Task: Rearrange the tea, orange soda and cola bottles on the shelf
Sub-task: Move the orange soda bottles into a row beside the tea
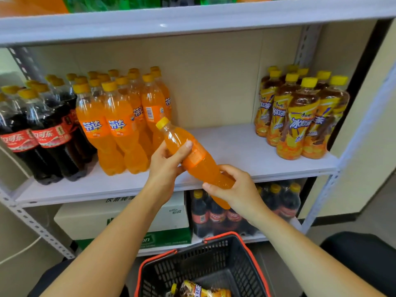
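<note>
An orange soda bottle point(200, 159) with a yellow cap lies tilted in front of the white shelf point(231, 144), cap up and to the left. My left hand point(166, 163) grips its upper half, and my right hand point(234, 187) grips its base. On the shelf stand cola bottles point(40, 133) at the left, a group of orange soda bottles point(120, 121) beside them, and tea bottles point(300, 116) at the right. Bare shelf lies between the orange soda and the tea.
A black basket with a red rim point(205, 266) sits below my arms with a tea bottle point(199, 289) lying in it. The lower shelf holds cardboard boxes point(132, 219) and a pack of cola bottles point(244, 209). Another shelf board point(192, 18) runs overhead.
</note>
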Available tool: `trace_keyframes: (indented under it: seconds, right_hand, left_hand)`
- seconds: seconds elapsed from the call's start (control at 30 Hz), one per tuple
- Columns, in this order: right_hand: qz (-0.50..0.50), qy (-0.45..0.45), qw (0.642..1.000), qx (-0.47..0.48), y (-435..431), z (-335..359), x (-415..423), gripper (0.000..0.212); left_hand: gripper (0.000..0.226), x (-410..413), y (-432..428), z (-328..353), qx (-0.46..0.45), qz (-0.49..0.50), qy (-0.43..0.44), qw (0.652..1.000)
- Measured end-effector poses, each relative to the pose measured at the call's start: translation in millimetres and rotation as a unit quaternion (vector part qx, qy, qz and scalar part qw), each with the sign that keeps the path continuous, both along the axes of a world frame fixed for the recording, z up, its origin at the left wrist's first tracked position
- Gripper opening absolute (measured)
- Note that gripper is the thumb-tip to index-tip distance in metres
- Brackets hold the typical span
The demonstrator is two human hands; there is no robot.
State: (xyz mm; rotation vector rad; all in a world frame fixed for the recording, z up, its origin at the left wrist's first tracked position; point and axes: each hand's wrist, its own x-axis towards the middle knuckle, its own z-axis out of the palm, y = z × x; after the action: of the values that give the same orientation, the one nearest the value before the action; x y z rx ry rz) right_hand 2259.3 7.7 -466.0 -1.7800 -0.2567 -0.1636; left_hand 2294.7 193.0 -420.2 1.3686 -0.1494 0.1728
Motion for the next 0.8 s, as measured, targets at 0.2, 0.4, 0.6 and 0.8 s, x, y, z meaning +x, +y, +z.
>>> trace_keyframes:
  seconds: [0.2,0.4,0.6,0.8]
  right_hand:
    - [0.071,0.139,0.979,0.132,-13.4,10.5,3.3,0.051]
    - [0.1,0.183,0.958,0.199,-14.9,12.7,-0.6,0.047]
    - [0.005,0.072,0.988,0.14,-10.0,5.3,2.1,0.044]
    - [0.05,0.081,0.994,0.051,-11.7,2.0,6.3,0.049]
  left_hand:
    - [0.033,-0.7,-0.1,6.9,-0.088,-0.037,-0.014,0.995]
    - [0.042,-1.7,0.5,6.9,-0.091,-0.039,-0.012,0.995]
    - [0.04,-2.7,3.1,2.2,-0.005,-0.016,0.001,1.0]
    - [0.053,-5.7,7.4,2.9,-0.043,0.001,-0.016,0.999]
